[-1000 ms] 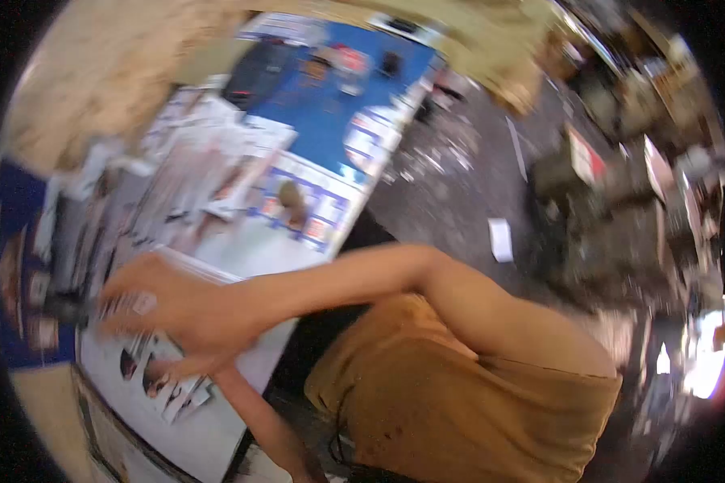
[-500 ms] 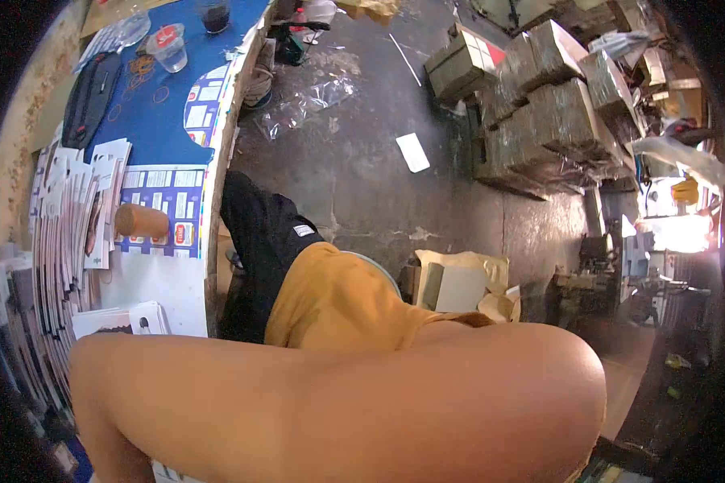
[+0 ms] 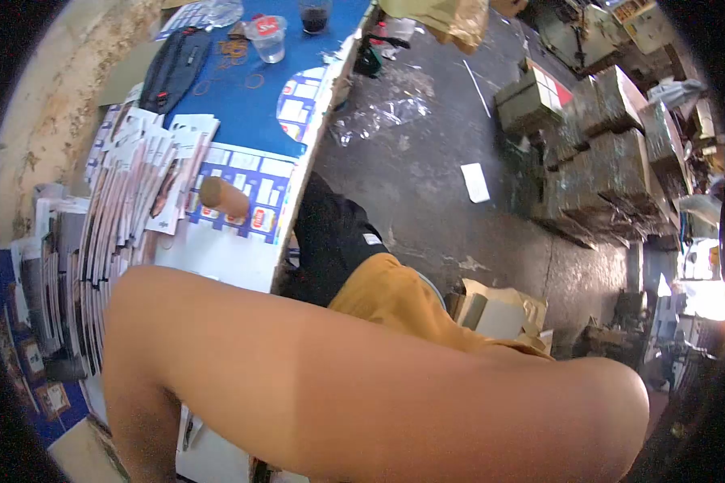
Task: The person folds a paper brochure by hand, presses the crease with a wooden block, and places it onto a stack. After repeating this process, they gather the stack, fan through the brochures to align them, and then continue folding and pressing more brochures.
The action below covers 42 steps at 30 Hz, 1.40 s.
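A bare arm fills the lower half of the view, bent at the elbow at about 4 o'clock and running down to 7 o'clock, where it leaves the picture. Neither hand shows, so whether they are apart, together or clamped on anything cannot be told. Which arm this is, probably the right, is unclear.

The nearest things to the arm are the printed cards, fanned in overlapping rows at 9 to 10 o'clock along the table's left side, each card's edge showing, likely so they can be taken one by one. More stacks sit lower at 9 o'clock. A brown cylinder lies on its side just beside the fan.

The table is white near the person and covered with blue printed sheet toward 12 o'clock. There stand a clear plastic cup, a dark glass, a black pouch and loose rubber bands.

The room is a workshop with a stained concrete floor, wrapped bundles stacked at 2 o'clock, a white slip on the floor, and open cardboard at 4 o'clock.
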{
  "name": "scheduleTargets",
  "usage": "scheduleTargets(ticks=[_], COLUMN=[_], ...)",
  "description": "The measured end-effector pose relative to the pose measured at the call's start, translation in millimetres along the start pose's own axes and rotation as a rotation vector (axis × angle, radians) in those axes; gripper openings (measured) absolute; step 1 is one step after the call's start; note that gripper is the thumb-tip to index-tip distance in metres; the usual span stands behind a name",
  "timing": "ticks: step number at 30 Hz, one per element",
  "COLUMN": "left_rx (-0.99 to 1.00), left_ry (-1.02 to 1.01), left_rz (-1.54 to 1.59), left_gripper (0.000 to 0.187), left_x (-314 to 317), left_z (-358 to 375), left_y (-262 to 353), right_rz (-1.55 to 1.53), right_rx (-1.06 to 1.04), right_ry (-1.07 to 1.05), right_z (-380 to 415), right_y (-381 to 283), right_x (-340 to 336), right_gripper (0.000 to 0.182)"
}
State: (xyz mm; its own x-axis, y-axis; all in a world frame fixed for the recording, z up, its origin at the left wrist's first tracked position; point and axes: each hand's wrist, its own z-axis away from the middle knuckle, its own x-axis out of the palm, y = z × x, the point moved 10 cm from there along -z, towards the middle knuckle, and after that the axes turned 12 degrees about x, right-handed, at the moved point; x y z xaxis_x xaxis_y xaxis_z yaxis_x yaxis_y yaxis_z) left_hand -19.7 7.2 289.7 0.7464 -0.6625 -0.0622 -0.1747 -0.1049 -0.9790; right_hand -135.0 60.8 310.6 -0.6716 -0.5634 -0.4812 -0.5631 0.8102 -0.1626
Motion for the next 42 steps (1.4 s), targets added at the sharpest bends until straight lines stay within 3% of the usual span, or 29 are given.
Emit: scheduleTargets(ticks=[3,6,7,9,11,13,15,19,21,22,23,24,25,29,32,33,35,38,41,42], left_rx=[-0.365,-1.197,-1.428,-1.783,-1.949,-2.028,-2.095,-2.203,-2.234,-2.240,-2.250,-2.263,-2.285,-2.416,-2.353,-2.311,-2.088,-2.094,-2.096,-2.196], left_ry=[-0.102,-0.312,-0.325,-0.239,-0.163,-0.175,-0.217,-0.214,-0.249,-0.292,-0.332,-0.369,-0.402,-0.511,-0.474,-0.203,-0.152,-0.257,-0.341,-0.383], left_rz=[-0.188,-0.904,-1.107,-1.375,-1.462,-1.471,-1.422,-1.374,-1.387,-1.390,-1.378,-1.342,-1.286,-0.973,-0.817,-0.864,-1.006,-1.068,-1.121,-1.054], left_gripper=[0.030,0.036,0.038,0.042,0.047,0.052,0.057,0.067,0.073,0.075,0.078,0.081,0.084,0.095,0.098,0.098,0.105,0.106,0.108,0.109], left_x=[-2.0,-43.8,-61.1,-84.8,-92.1,-94.1,-91.6,-93.3,-92.4,-90.6,-86.8,-80.7,-73.3,-39.4,-23.3,-21.3,-31.4,-44.9,-45.0,-43.0], left_z=[13.2,65.0,85.7,121.1,137.8,141.9,148.6,154.0,148.8,143.9,138.9,136.3,137.7,145.8,153.9,162.2,156.5,149.2,142.0,149.9], left_y=[1.1,17.2,41.5,99.1,136.1,155.7,166.6,189.1,201.3,204.5,208.3,211.4,214.3,240.4,255.1,255.0,237.1,225.6,222.0,236.1], right_rz=[0.054,0.135,0.100,-0.166,-0.281,-0.130,0.001,0.369,0.205,0.095,-0.221,-0.298,-0.482,-0.512,-0.434,-0.427,-0.367,-0.400,-0.509,-0.495], right_rx=[-0.005,0.024,0.052,0.034,0.082,0.181,0.287,0.794,1.140,1.248,1.206,1.226,1.177,1.337,1.319,1.366,1.287,1.121,1.260,1.273], right_ry=[-0.085,-0.143,-0.088,0.323,0.466,0.585,0.602,0.726,0.630,0.479,0.451,0.321,0.338,0.167,0.432,0.504,0.511,0.452,0.383,0.367], right_z=[-6.8,-9.4,3.1,69.0,111.2,154.9,191.6,292.9,341.0,343.5,326.8,319.6,327.2,357.7,374.9,376.2,359.6,320.9,347.8,357.7], right_y=[-1.5,-7.5,-14.9,-80.3,-47.1,-57.7,-57.7,-11.7,10.6,14.2,9.4,9.0,8.8,2.7,-4.1,-2.7,1.5,-3.0,6.3,9.9], right_x=[25.9,46.7,25.4,-129.5,-125.8,-158.5,-182.4,-206.7,-201.2,-199.6,-201.2,-191.8,-175.0,-150.5,-142.4,-133.7,-142.9,-162.4,-155.9,-151.7], right_gripper=[0.045,0.044,0.044,0.021,0.036,0.028,0.031,0.091,0.104,0.109,0.098,0.085,0.074,0.073,0.072,0.068,0.065,0.065,0.067,0.070])
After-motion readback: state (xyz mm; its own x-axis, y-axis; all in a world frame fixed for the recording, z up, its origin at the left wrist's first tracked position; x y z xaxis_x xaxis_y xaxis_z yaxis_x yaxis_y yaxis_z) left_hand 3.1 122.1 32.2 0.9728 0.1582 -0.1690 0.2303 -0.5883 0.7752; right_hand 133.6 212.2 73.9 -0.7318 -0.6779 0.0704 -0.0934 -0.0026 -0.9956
